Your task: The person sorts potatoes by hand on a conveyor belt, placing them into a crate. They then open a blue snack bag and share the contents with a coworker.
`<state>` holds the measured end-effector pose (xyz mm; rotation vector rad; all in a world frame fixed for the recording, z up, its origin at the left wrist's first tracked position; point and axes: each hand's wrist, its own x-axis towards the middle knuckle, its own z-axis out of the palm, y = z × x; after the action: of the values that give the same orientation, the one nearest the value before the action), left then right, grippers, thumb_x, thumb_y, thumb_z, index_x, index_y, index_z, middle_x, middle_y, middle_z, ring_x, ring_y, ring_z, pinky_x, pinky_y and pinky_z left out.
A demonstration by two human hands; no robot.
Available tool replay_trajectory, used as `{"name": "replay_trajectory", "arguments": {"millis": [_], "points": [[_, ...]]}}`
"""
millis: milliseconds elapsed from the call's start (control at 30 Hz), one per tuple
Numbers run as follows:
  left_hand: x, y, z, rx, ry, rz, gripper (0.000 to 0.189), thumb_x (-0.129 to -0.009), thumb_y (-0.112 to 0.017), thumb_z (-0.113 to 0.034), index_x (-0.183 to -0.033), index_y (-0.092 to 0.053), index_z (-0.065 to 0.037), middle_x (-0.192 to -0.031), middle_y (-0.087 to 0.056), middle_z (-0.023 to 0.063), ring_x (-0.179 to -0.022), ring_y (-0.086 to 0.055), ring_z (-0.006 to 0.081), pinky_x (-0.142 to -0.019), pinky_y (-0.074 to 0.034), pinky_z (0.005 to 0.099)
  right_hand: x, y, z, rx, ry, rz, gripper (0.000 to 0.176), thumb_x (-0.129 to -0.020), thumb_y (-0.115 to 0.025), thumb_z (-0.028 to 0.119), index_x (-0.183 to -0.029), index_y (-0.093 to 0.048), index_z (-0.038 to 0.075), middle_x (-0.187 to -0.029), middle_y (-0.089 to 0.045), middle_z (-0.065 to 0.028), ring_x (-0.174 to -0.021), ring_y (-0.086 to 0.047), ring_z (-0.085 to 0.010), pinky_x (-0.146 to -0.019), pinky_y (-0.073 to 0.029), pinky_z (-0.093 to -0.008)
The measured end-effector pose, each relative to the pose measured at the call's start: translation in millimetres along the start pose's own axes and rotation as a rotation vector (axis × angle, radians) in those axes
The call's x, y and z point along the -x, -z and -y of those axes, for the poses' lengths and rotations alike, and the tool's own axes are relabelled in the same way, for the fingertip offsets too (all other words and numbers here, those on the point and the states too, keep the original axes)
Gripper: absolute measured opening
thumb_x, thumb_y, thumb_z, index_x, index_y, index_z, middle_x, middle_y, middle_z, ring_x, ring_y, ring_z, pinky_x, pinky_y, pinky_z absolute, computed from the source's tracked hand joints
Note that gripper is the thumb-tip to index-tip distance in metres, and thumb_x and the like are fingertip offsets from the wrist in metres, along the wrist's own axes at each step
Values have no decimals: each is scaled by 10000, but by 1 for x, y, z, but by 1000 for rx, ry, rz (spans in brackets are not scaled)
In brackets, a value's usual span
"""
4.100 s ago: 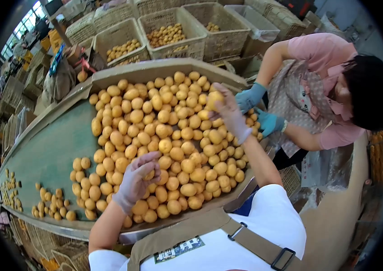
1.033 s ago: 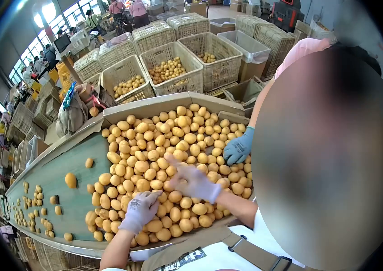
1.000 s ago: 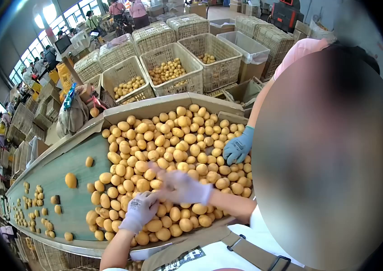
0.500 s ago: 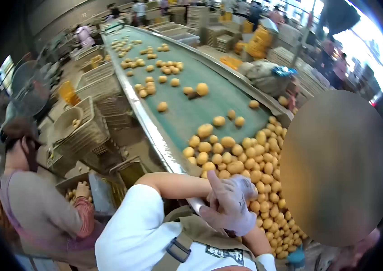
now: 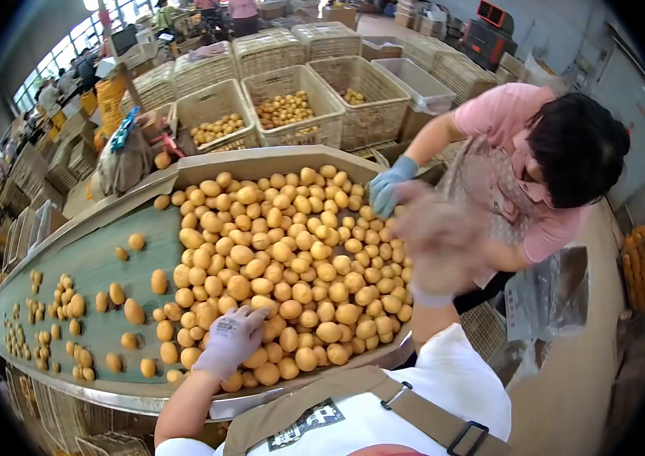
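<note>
My left hand [image 5: 235, 339], in a pale glove, rests on the near left part of a large heap of potatoes [image 5: 280, 247], its fingers spread over them. My right hand [image 5: 440, 239] is raised at the right end of the heap, smeared by motion, so its fingers and anything in them cannot be made out. More potatoes lie scattered on the green belt [image 5: 109, 267] at the left. A co-worker's blue-gloved hand [image 5: 391, 186] touches the far right edge of the heap, just beyond my right hand.
The co-worker [image 5: 524, 167] in pink leans in at the right. Large crates [image 5: 296, 121], some holding potatoes, line the far side. A metal edge [image 5: 246, 403] runs along my side. Clear plastic bags [image 5: 546, 296] hang at the lower right.
The view has swung right, from along the belt to the heap. My two hands, together before, are now apart: left on the potatoes, right raised at the right.
</note>
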<state>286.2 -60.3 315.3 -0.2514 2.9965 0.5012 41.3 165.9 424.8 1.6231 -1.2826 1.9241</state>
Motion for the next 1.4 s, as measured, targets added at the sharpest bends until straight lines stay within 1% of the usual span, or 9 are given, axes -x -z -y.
{"name": "replay_trajectory", "arguments": {"millis": [167,400,600,733,967,1167,1233,1300,1400], "points": [[-3,-6,7,32,-40,-89,312,-905,-615,-179,-1210,-684,-172,-1042,-690,78,-933,-661,309,-793,-554,438,-22,44,2,-3,-45,-30,1090,-924,-366,789,-1600,-11,10,-667,-614,-94,-658,-617,-254,-919,-502,-459],[-8,-5,1,19,-71,-103,311,-901,-640,-152,-1209,-684,-145,-1027,-693,88,-886,-662,311,-762,-554,413,-38,94,8,199,332,353,1070,-950,-272,781,-1578,80,-11,-833,-661,-88,-853,-662,-265,-1000,-463,-544],[-13,4,-3,44,-99,-63,324,-872,-665,-127,-1194,-692,-141,-1028,-696,81,-861,-663,306,-749,-554,406,72,85,-41,365,-229,-6,545,-1030,-483,269,-1379,-456,-148,-894,-672,-101,-725,-601,-162,-893,-495,-409],[-29,6,-14,47,-177,-62,320,-850,-683,-99,-1170,-694,-112,-1068,-693,89,-952,-658,310,-825,-546,398,121,83,-35,610,-645,-12,471,-1034,-495,226,-1361,-481,-113,-1004,-682,-170,-816,-632,-203,-922,-487,-383],[-46,0,-25,-91,-346,-87,372,-805,-720,-126,-1175,-684,-128,-1191,-656,78,-1123,-601,320,-929,-512,446,95,67,-23,480,-350,-280,286,-998,-587,157,-1204,-630,-37,-1130,-687,-199,-891,-665,-248,-852,-536,-347],[-27,-9,-10,-30,-286,-112,260,-812,-738,-179,-1067,-731,-130,-1242,-649,87,-1221,-577,336,-947,-504,463,161,76,-56,909,-1094,554,331,-953,-628,245,-1195,-684,27,-1137,-705,-181,-1036,-695,-323,-893,-546,-376],[-25,-7,-11,-27,-290,-104,237,-808,-737,-178,-1039,-732,-125,-1256,-642,90,-1221,-576,340,-945,-508,462,186,56,-62,815,-1015,847,330,-911,-626,319,-1138,-678,86,-1113,-685,-155,-1064,-650,-340,-924,-497,-440],[-22,-8,-4,-10,-313,-102,185,-806,-734,-168,-985,-732,-116,-1270,-632,94,-1236,-564,345,-955,-512,449,178,25,-56,427,-962,567,322,-897,-648,339,-1143,-709,140,-1131,-682,-109,-1111,-630,-300,-1010,-442,-426],[-17,-9,-3,-6,-300,-112,191,-806,-737,-168,-985,-726,-104,-1291,-614,94,-1248,-553,348,-961,-511,450,188,16,-78,828,-564,821,269,-896,-669,331,-1119,-746,203,-1156,-670,-56,-1146,-598,-238,-1043,-374,-421]]}}
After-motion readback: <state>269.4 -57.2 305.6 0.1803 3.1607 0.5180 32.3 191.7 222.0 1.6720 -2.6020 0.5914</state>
